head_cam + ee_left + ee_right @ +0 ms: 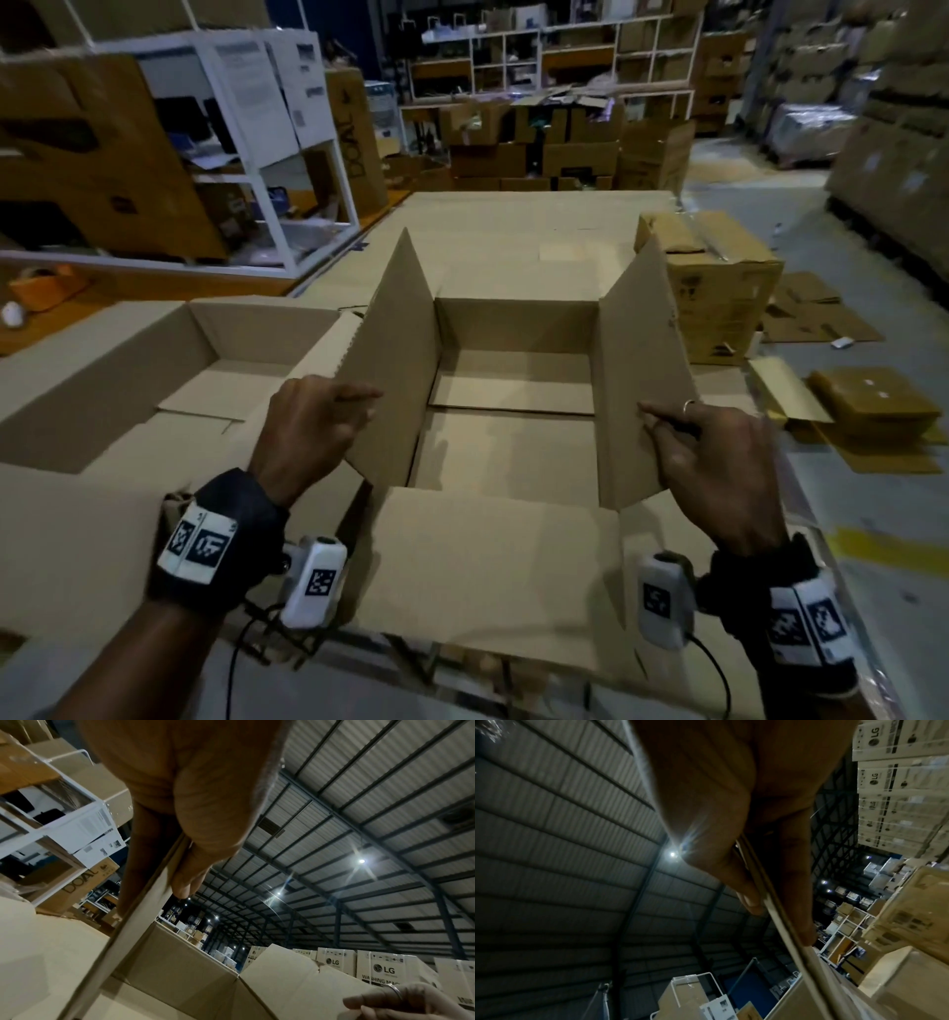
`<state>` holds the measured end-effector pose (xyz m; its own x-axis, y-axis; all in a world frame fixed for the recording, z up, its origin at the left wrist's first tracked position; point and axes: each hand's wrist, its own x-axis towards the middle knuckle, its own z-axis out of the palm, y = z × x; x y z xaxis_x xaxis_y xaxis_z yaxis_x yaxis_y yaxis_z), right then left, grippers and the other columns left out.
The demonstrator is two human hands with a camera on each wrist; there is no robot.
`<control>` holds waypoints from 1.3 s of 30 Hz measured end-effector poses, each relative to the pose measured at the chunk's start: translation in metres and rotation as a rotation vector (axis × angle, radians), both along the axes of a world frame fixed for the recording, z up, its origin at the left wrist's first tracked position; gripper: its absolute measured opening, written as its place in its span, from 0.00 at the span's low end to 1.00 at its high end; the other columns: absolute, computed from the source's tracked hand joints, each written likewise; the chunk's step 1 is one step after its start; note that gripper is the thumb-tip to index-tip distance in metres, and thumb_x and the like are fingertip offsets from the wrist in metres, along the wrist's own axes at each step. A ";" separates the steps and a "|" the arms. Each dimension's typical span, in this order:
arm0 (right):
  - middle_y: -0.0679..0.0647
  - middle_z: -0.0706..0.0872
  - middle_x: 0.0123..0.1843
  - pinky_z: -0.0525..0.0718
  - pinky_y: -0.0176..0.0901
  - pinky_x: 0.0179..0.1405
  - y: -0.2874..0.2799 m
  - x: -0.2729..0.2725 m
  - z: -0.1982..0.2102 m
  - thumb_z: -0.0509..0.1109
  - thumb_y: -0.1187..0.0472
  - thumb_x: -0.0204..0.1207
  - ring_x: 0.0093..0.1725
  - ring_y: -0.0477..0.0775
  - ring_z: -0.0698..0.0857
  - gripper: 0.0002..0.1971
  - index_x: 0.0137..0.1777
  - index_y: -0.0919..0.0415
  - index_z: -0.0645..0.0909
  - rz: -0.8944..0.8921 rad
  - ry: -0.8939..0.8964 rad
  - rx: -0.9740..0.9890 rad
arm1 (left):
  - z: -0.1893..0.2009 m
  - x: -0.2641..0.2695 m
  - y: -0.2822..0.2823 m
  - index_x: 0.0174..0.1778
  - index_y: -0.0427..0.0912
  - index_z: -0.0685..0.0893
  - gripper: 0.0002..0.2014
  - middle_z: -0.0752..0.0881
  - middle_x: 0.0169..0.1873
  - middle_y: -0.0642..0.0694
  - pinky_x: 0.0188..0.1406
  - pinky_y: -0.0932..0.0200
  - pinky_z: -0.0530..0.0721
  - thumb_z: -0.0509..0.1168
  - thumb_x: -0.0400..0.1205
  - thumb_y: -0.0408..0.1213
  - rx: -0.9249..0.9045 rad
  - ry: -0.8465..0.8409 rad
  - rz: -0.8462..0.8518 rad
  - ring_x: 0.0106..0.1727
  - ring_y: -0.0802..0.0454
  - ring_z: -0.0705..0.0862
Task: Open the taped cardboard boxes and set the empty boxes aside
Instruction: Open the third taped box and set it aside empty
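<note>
Cardboard flaps hide both hands' fingertips.

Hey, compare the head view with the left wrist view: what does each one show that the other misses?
Only the head view shows the open box's empty floor, the second open box to its left, the closed box behind on the right, and flattened cardboard on the ground.

Only the left wrist view shows the warehouse roof with its lights and the stacked LG cartons.

Both show the left hand pinching the left flap, the right hand wearing a ring on the right flap, and the white shelving.
</note>
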<state>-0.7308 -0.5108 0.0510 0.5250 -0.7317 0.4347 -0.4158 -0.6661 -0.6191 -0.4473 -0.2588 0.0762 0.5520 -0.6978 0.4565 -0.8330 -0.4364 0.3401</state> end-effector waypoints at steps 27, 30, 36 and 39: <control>0.53 0.93 0.53 0.88 0.40 0.49 0.270 0.149 0.087 0.75 0.68 0.79 0.51 0.48 0.90 0.12 0.61 0.61 0.91 0.126 -0.444 -0.190 | 0.089 0.143 0.306 0.55 0.47 0.94 0.08 0.94 0.52 0.50 0.54 0.53 0.90 0.75 0.81 0.33 -0.371 0.032 -0.004 0.55 0.60 0.90; 0.52 0.93 0.53 0.88 0.39 0.52 0.295 0.172 0.094 0.76 0.68 0.79 0.51 0.48 0.90 0.11 0.60 0.61 0.91 0.151 -0.456 -0.193 | 0.093 0.162 0.337 0.56 0.46 0.93 0.09 0.93 0.55 0.49 0.56 0.56 0.89 0.74 0.82 0.33 -0.392 0.065 0.001 0.57 0.61 0.89; 0.54 0.93 0.54 0.84 0.24 0.54 0.324 0.224 0.099 0.76 0.67 0.79 0.51 0.47 0.91 0.11 0.60 0.61 0.91 0.202 -0.448 -0.189 | 0.097 0.205 0.379 0.56 0.44 0.93 0.09 0.92 0.55 0.48 0.55 0.56 0.89 0.73 0.82 0.31 -0.429 0.057 0.032 0.57 0.61 0.88; 0.54 0.93 0.54 0.82 0.19 0.52 0.337 0.251 0.095 0.76 0.67 0.79 0.51 0.47 0.91 0.11 0.60 0.61 0.91 0.195 -0.449 -0.163 | 0.093 0.232 0.385 0.55 0.46 0.93 0.09 0.92 0.55 0.50 0.53 0.56 0.90 0.73 0.82 0.32 -0.399 0.059 0.059 0.55 0.65 0.87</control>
